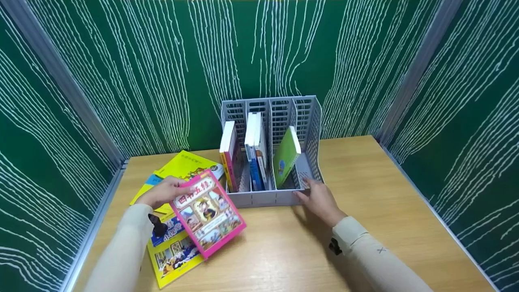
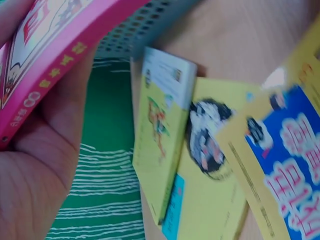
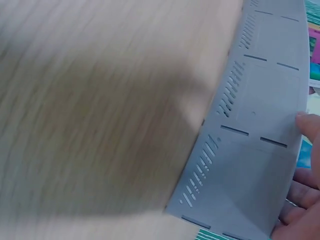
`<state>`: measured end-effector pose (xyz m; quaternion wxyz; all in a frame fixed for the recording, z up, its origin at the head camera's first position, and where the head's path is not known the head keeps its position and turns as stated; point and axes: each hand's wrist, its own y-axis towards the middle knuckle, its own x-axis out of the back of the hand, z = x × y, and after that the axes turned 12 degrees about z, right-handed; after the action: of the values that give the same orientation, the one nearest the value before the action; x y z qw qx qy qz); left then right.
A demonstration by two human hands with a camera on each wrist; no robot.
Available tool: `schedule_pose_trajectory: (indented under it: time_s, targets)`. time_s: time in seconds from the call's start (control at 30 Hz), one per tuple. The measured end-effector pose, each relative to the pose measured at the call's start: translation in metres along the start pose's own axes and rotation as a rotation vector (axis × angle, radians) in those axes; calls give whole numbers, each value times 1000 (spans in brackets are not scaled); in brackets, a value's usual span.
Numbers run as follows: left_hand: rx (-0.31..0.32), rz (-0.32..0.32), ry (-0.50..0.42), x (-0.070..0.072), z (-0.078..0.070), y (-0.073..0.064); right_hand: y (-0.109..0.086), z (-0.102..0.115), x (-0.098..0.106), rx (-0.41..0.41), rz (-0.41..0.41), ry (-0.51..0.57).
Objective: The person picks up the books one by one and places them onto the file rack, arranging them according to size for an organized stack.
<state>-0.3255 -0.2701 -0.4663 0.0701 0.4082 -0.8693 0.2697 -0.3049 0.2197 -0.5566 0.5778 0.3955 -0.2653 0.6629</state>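
A pink-edged book [image 1: 209, 213] with cartoon pictures on its cover is gripped by my left hand [image 1: 164, 192] at its upper left corner, tilted above the pile at the left. In the left wrist view its pink spine [image 2: 55, 75] faces the camera. My right hand [image 1: 322, 201] holds the front lip of a grey file rack [image 1: 263, 198] near its right end, thumb outside and fingers over the edge. Upright in the rack stand a pink-and-yellow-spined book [image 1: 230, 158], several white-edged books [image 1: 255, 152] and a leaning green book [image 1: 287, 158].
Left of the rack, yellow books [image 1: 184, 164] overlap in a loose pile. Nearer the front lie a blue-and-yellow book [image 1: 174, 227] and another yellow book [image 1: 176, 259]. Green panels with white lines [image 1: 284, 48] enclose the wooden table [image 1: 284, 255] at the back and sides.
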Motion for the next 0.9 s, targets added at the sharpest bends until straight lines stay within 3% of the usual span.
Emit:
schedule_pose_trajectory:
  time_s: [0.13,0.37,0.57,0.9]
  targets:
    - [-83,-19,-60,2,-6,0,0,6,11,-9,-23,39]
    - [-196,-112,-140,-4,-19,3,4,23,35,104,-180,96]
    - [-251,-209,-220,-18,-31,12,3,44,53,232,-291,90]
    - [-283,-302,-326,-45,-47,27,-6,82,71,390,-324,50]
